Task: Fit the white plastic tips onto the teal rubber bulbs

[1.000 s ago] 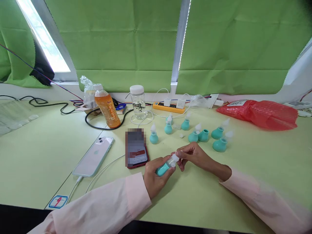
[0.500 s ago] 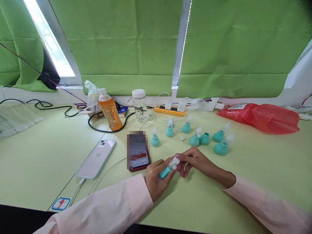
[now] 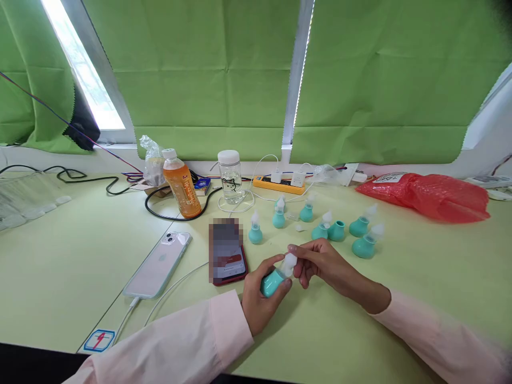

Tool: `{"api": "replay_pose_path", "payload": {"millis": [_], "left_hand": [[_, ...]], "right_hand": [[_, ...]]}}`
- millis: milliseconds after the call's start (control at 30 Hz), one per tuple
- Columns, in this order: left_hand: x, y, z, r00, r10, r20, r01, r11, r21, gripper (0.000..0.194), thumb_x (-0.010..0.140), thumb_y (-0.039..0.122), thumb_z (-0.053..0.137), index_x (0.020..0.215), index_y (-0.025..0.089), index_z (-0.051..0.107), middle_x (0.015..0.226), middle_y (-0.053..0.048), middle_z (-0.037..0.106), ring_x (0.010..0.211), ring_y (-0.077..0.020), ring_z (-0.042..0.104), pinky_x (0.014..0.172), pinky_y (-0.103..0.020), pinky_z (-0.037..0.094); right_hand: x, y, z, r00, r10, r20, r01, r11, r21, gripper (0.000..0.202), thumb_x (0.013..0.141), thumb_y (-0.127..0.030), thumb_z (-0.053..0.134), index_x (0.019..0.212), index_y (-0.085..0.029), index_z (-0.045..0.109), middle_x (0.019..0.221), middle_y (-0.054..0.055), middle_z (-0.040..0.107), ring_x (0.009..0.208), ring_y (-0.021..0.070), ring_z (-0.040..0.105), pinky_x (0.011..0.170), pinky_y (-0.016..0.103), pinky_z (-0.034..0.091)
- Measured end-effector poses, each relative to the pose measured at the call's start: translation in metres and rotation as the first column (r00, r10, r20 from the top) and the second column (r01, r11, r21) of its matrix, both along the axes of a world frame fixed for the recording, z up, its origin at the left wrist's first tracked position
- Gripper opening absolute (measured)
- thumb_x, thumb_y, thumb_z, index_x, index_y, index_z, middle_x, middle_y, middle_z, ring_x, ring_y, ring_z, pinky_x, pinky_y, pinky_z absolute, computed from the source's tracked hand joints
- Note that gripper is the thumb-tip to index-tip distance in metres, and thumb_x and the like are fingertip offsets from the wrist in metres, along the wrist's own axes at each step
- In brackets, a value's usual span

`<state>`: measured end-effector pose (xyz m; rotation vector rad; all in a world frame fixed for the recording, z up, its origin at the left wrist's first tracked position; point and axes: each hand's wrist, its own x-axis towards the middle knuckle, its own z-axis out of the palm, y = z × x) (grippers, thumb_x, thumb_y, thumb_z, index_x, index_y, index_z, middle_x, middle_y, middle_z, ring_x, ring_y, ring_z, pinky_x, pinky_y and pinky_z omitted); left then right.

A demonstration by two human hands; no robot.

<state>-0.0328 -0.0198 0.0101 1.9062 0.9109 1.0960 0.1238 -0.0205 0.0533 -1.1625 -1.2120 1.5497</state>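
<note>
My left hand (image 3: 255,300) is closed around the teal bulb of a nasal aspirator (image 3: 271,284), its clear neck and white tip pointing up and to the right. Thumb and fingertips of my right hand (image 3: 330,269) pinch the white tip (image 3: 292,259); the far fingers curl below it. Beyond my hands stand several more teal bulb aspirators with pale tips, one of them an upright aspirator (image 3: 255,233) near the phone. One bare teal bulb (image 3: 337,231) shows an open mouth and no tip. A small white piece (image 3: 299,228) lies among them.
Left of my hands lie a red-cased phone (image 3: 236,274) and a pale phone (image 3: 160,264) on a white cable. Farther back are an orange drink bottle (image 3: 183,186), a clear jar (image 3: 230,181), a yellow power strip (image 3: 276,185) and a red plastic bag (image 3: 436,197).
The held aspirator has turned slightly, so more of its teal bulb shows between my left fingers. My right hand stays at the white tip. The whole view has shifted slightly.
</note>
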Motion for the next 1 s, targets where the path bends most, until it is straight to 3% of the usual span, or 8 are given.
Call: {"api": "replay_pose_path", "payload": {"millis": [167,400,533,633,733,833,900,1000], "left_hand": [[-0.002,-0.001,-0.005,0.996,0.089,0.023,-0.090,0.995,0.050,0.023,0.074,0.025,0.053,0.096,0.018,0.047,0.084,-0.002,0.057,0.078,-0.0143,0.054,0.070,-0.026,0.042],[-0.004,-0.003,-0.010,1.000,0.004,0.011,-0.006,0.988,0.154,0.024,0.078,0.023,0.049,0.102,0.019,0.045,0.090,-0.003,0.053,0.081,-0.0142,0.052,0.071,-0.026,0.041],[-0.004,-0.002,-0.010,0.999,-0.042,0.004,0.041,0.990,0.135,0.022,0.080,0.023,0.046,0.101,0.019,0.045,0.092,-0.005,0.054,0.086,-0.0160,0.052,0.075,-0.029,0.041],[-0.005,-0.001,-0.009,0.997,-0.070,-0.038,0.075,0.987,0.145,0.037,0.080,0.024,0.047,0.115,0.021,0.037,0.110,-0.007,0.048,0.103,-0.0190,0.045,0.085,-0.033,0.038],[-0.006,0.000,-0.008,0.991,-0.085,-0.108,0.104,0.978,0.181,0.052,0.082,0.024,0.040,0.129,0.022,0.017,0.128,-0.010,0.032,0.117,-0.0215,0.030,0.094,-0.039,0.031],[-0.004,0.003,-0.010,0.939,-0.104,-0.328,0.204,0.935,0.290,0.051,0.081,0.023,0.038,0.129,0.021,0.020,0.135,-0.011,0.020,0.124,-0.0270,0.017,0.095,-0.047,0.027],[-0.001,0.005,-0.012,0.865,-0.061,-0.497,0.274,0.888,0.369,0.050,0.079,0.026,0.042,0.126,0.020,0.028,0.137,-0.012,0.014,0.125,-0.0331,0.007,0.094,-0.052,0.025],[0.003,0.008,-0.015,0.763,0.044,-0.645,0.312,0.849,0.426,0.053,0.077,0.033,0.044,0.125,0.017,0.031,0.138,-0.014,0.009,0.123,-0.0393,0.000,0.093,-0.057,0.021]], "right_hand": [[0.000,0.002,0.005,0.998,0.057,-0.032,-0.054,0.996,0.075,0.031,0.072,-0.038,0.055,0.069,-0.009,0.063,0.056,0.003,0.059,0.045,0.0104,0.056,0.046,0.024,0.048],[0.012,0.001,0.012,0.965,0.041,0.260,-0.122,0.945,0.304,0.023,0.073,-0.033,0.055,0.072,-0.012,0.064,0.059,0.002,0.059,0.050,0.0100,0.056,0.048,0.023,0.049],[0.010,-0.002,0.016,0.874,-0.079,0.479,-0.162,0.882,0.442,0.018,0.072,-0.030,0.056,0.074,-0.015,0.065,0.060,0.002,0.061,0.051,0.0098,0.057,0.046,0.020,0.047],[0.018,-0.005,0.031,0.810,-0.222,0.543,-0.152,0.814,0.560,0.015,0.072,-0.029,0.056,0.068,-0.017,0.064,0.054,0.000,0.060,0.047,0.0091,0.056,0.042,0.019,0.045],[0.042,-0.006,0.056,0.728,-0.536,0.428,0.064,0.675,0.735,0.016,0.070,-0.032,0.057,0.061,-0.019,0.062,0.052,-0.002,0.059,0.043,0.0093,0.054,0.043,0.022,0.046],[0.075,-0.005,0.077,0.472,-0.865,0.172,0.274,0.330,0.903,0.015,0.066,-0.034,0.061,0.061,-0.021,0.061,0.052,-0.002,0.057,0.044,0.0121,0.053,0.045,0.028,0.046],[0.098,-0.001,0.086,0.266,-0.963,0.047,0.320,0.134,0.938,0.016,0.069,-0.038,0.057,0.067,-0.022,0.061,0.059,0.000,0.058,0.050,0.0156,0.055,0.051,0.033,0.047],[0.123,0.011,0.087,0.103,-0.983,0.154,0.229,0.174,0.958,0.024,0.076,-0.043,0.045,0.077,-0.024,0.061,0.069,0.003,0.061,0.062,0.0186,0.058,0.059,0.034,0.047]]}}
